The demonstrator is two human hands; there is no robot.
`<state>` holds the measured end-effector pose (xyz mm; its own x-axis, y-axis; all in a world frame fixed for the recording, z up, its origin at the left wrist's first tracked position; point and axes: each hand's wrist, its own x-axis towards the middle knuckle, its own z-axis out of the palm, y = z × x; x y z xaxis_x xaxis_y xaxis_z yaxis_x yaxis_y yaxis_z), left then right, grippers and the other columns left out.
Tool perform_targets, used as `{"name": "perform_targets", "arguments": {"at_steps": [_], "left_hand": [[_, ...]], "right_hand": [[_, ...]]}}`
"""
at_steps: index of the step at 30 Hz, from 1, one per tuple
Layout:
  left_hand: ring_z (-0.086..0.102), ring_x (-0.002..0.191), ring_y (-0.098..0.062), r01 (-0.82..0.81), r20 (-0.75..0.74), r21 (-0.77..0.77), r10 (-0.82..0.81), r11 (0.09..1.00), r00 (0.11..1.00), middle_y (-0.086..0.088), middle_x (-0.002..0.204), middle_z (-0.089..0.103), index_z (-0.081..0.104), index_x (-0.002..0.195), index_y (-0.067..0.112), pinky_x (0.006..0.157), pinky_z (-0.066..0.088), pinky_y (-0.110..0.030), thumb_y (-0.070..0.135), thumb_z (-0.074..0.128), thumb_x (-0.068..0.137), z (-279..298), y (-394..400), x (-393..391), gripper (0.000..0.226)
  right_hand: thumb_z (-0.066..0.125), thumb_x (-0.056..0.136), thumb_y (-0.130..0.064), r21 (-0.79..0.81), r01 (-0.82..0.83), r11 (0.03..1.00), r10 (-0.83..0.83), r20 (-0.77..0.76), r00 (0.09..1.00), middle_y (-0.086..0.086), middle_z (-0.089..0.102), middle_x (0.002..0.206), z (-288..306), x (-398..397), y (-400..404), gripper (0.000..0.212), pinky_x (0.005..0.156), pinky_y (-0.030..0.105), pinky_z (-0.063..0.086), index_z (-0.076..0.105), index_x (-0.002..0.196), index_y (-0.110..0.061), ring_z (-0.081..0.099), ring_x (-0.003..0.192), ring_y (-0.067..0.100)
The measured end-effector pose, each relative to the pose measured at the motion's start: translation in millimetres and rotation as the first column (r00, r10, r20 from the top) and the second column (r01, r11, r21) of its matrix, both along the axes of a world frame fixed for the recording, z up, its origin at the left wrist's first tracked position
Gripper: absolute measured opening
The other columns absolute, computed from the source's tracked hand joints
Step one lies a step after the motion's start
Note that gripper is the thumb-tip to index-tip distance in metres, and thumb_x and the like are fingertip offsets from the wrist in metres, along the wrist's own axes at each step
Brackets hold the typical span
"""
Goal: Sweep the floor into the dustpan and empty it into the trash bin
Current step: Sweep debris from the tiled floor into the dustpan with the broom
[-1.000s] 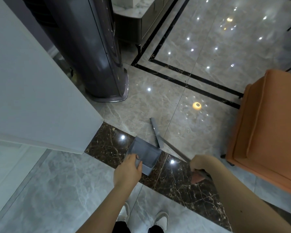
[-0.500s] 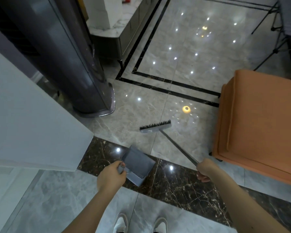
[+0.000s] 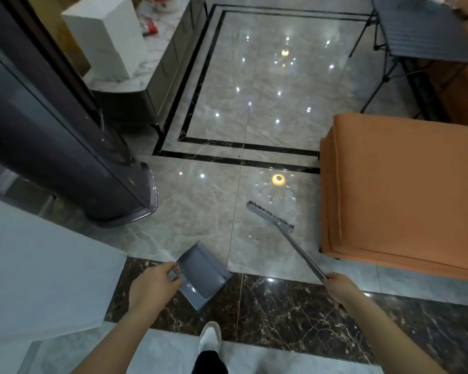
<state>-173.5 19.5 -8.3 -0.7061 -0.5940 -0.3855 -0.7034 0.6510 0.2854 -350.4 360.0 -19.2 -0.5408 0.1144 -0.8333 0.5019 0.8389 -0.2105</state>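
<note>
Dustpan [image 3: 201,273] hangs low over the dark marble band of the floor [image 3: 281,300], its handle gripped in the left hand [image 3: 152,286], mouth turned toward the pale tiles, seemingly ready to receive. Beyond it the right hand [image 3: 341,288] is wrapped round the broom [image 3: 289,238] handle, the bristle head angled out on the pale tile near the orange sofa [image 3: 405,190], probably to draw the small speck [image 3: 250,237] back. No trash bin shows.
</note>
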Motion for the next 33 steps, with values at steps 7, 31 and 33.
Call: {"name": "perform_targets", "arguments": {"at_steps": [7,31,33], "left_hand": [[0.058,0.068,-0.015,0.101,0.024,0.021,-0.101,0.995,0.995,0.009,0.071,0.061,0.065,0.085,0.030,0.057,0.039,-0.025,0.037,0.059,0.085,-24,-67,-41,0.009],[0.048,0.060,-0.012,0.152,0.010,-0.020,-0.152,0.988,0.988,0.010,0.062,0.051,0.066,0.081,0.022,0.045,0.021,-0.013,0.033,0.059,0.086,-42,-108,-37,0.014],[0.058,0.065,-0.017,0.161,-0.003,-0.017,-0.161,0.987,0.987,0.005,0.070,0.063,0.067,0.082,0.020,0.045,0.021,-0.013,0.033,0.060,0.086,-40,-107,-36,0.015]], "right_hand": [[0.029,0.100,-0.011,0.027,0.116,0.993,-0.115,-0.026,0.993,0.012,0.049,0.067,-49,-30,-52,0.035,0.040,0.022,0.031,0.052,0.126,-0.010,0.040,0.048,0.018],[0.030,0.104,-0.024,-0.048,0.117,0.992,-0.081,0.467,0.881,0.000,0.034,0.050,-57,-18,-137,0.029,0.031,0.017,0.019,0.056,0.099,-0.012,0.022,0.032,0.008],[0.031,0.103,-0.024,-0.074,0.113,0.991,-0.069,0.441,0.895,0.000,0.035,0.048,-42,-20,-129,0.031,0.031,0.016,0.020,0.061,0.106,-0.014,0.023,0.032,0.008]]}}
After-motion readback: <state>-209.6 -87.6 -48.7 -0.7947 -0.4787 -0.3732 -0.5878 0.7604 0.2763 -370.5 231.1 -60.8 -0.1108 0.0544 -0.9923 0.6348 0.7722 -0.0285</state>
